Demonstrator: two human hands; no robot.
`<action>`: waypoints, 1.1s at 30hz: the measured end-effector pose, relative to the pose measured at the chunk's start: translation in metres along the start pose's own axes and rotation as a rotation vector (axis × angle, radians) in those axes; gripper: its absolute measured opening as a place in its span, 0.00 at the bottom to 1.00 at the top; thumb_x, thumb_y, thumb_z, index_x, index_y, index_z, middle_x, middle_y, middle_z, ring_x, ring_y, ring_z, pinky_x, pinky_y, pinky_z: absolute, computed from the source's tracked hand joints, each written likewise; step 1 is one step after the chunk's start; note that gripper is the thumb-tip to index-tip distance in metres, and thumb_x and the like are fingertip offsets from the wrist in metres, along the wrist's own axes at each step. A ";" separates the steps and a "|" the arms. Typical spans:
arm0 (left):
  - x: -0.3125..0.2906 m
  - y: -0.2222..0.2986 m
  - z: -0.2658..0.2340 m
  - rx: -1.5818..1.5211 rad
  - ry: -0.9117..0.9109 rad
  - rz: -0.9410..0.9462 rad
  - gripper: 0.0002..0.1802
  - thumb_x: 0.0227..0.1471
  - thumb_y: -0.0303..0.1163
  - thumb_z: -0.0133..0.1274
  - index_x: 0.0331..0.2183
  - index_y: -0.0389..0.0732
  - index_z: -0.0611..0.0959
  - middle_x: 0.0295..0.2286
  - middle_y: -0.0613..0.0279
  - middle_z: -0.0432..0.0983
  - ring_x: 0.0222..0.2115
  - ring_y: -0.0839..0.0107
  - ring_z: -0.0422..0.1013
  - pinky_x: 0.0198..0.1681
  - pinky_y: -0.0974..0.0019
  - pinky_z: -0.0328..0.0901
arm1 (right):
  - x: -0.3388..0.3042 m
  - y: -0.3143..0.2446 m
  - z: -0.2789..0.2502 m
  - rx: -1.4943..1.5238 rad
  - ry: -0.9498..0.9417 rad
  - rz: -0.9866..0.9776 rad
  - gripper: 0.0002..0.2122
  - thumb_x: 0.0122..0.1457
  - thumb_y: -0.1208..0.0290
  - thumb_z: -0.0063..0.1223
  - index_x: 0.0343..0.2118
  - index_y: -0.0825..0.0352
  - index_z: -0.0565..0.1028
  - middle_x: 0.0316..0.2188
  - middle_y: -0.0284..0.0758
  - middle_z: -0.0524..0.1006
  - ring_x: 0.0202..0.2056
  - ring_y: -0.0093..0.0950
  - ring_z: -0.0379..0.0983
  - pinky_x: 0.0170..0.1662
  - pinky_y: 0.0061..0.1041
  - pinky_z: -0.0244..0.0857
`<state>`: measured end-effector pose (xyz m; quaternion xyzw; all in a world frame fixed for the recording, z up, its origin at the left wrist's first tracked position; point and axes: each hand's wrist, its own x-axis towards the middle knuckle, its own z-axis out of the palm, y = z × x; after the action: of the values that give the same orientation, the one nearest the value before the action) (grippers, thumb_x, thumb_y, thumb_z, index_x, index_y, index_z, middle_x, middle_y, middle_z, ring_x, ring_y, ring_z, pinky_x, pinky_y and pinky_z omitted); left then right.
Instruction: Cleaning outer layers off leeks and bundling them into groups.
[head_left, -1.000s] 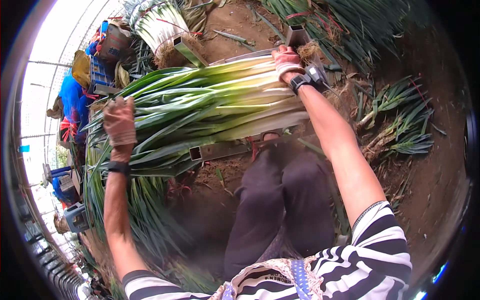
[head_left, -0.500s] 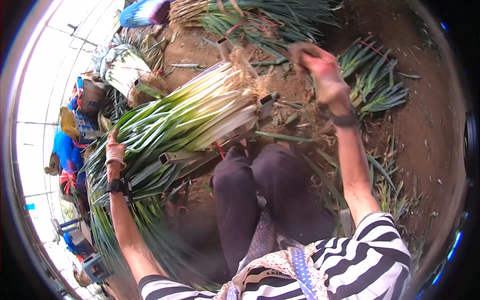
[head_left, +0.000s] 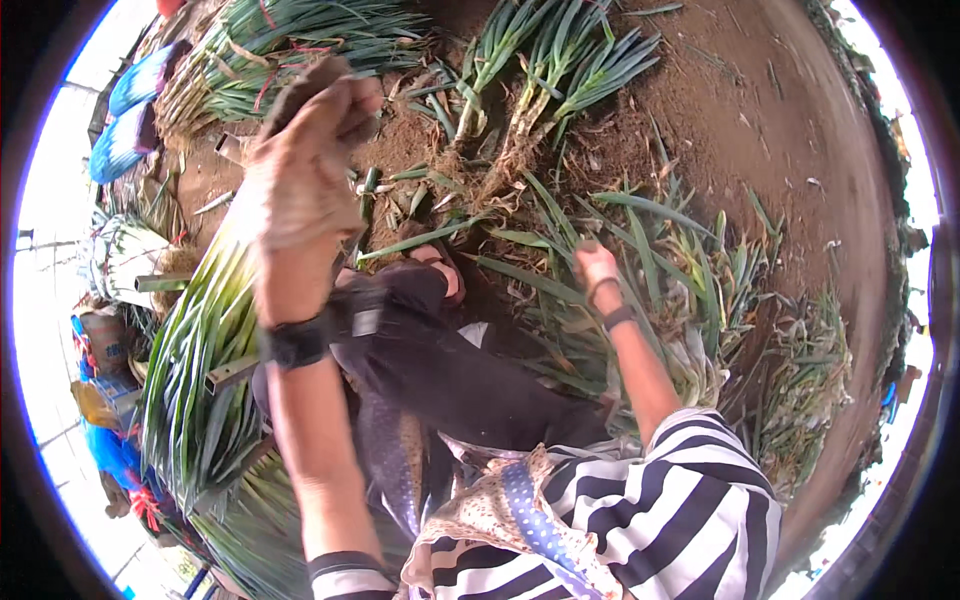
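Observation:
My left hand (head_left: 310, 185), in a pale glove with dark, soiled fingers, is raised above the near end of the leek bundle. Motion blurs it, and I cannot tell whether its fingers hold anything. Behind it lies the bundle of trimmed leeks (head_left: 205, 330), its green leaves hanging toward me and its white stems partly hidden by my hand and forearm. Farther right, my right hand (head_left: 597, 265) is low over the loose leek leaves (head_left: 650, 250), its fingers curled in. Whatever they hold, if anything, is hidden beneath the hand.
Untrimmed leeks (head_left: 540, 70) with soil on their roots lie beyond my knees. A big pile of leeks (head_left: 300, 40) is at the far left, next to blue bundles (head_left: 130, 140). A metal frame end (head_left: 232, 372) sticks out by the leek bundle. Leaf waste (head_left: 800, 390) covers ground at right.
My view and body have turned to the right. My left hand has let go of the bundle's leaf ends and risen. My right hand has come down from beyond the bundle to the loose leaves.

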<state>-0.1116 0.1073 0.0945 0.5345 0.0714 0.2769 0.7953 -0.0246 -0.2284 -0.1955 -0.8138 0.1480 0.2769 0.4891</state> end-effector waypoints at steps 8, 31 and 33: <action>0.010 -0.124 0.028 -0.151 0.614 -0.441 0.08 0.48 0.32 0.52 0.31 0.38 0.78 0.26 0.61 0.74 0.19 0.73 0.68 0.25 0.73 0.65 | 0.154 -0.061 0.089 -0.052 0.137 -0.237 0.12 0.47 0.64 0.50 0.33 0.62 0.76 0.28 0.40 0.77 0.32 0.36 0.73 0.34 0.30 0.65; 0.038 -0.143 0.042 -0.248 0.465 -0.477 0.10 0.47 0.24 0.49 0.36 0.37 0.75 0.24 0.57 0.74 0.22 0.68 0.71 0.25 0.69 0.67 | 0.092 0.013 0.048 -0.895 -0.029 -0.992 0.24 0.57 0.72 0.38 0.58 0.61 0.52 0.42 0.38 0.72 0.39 0.24 0.69 0.33 0.19 0.64; 0.039 -0.133 0.044 -0.275 0.485 -0.480 0.10 0.48 0.24 0.49 0.36 0.38 0.75 0.23 0.57 0.74 0.21 0.68 0.71 0.25 0.69 0.67 | 0.039 -0.003 0.038 -1.286 0.039 -0.771 0.25 0.57 0.75 0.36 0.59 0.61 0.49 0.42 0.39 0.71 0.35 0.22 0.70 0.26 0.19 0.63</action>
<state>-0.0125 0.0547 0.0013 0.3096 0.3432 0.2082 0.8620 -0.0040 -0.1923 -0.2309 -0.9381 -0.3299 0.1033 -0.0231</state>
